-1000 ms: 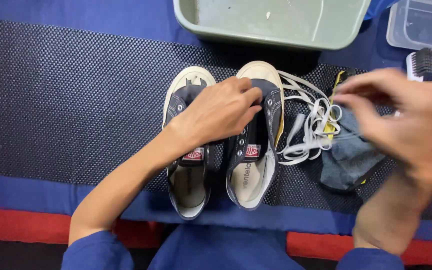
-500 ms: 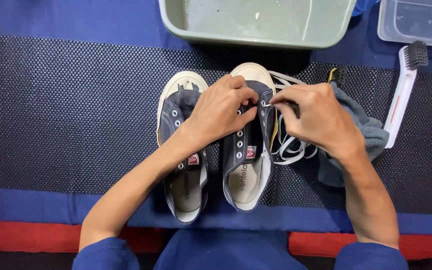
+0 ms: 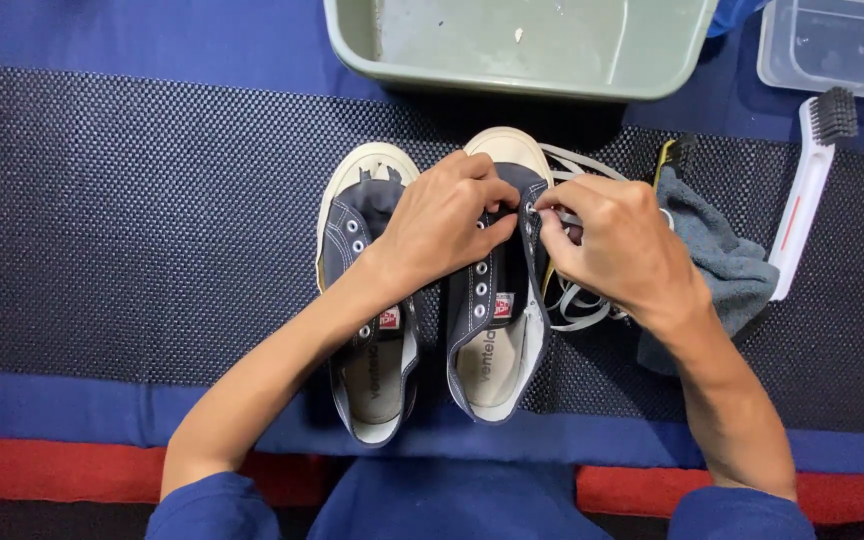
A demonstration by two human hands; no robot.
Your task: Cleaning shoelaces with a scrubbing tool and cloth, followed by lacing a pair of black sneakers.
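Two dark blue canvas shoes with cream toe caps lie side by side on a dark dotted mat, the left shoe and the right shoe. My left hand rests on the front of the right shoe and grips its upper near the eyelets. My right hand pinches the end of a white shoelace at an eyelet on the shoe's right side. The rest of the lace lies in loops beside the shoe, partly hidden under my right hand.
A pale green basin stands at the far edge. A clear plastic box is at the top right. A white brush with black bristles and a grey cloth lie to the right. Blue fabric borders the mat.
My right hand came in from the right with the lace end and now sits at the right shoe's eyelet. My left hand stays on that shoe.
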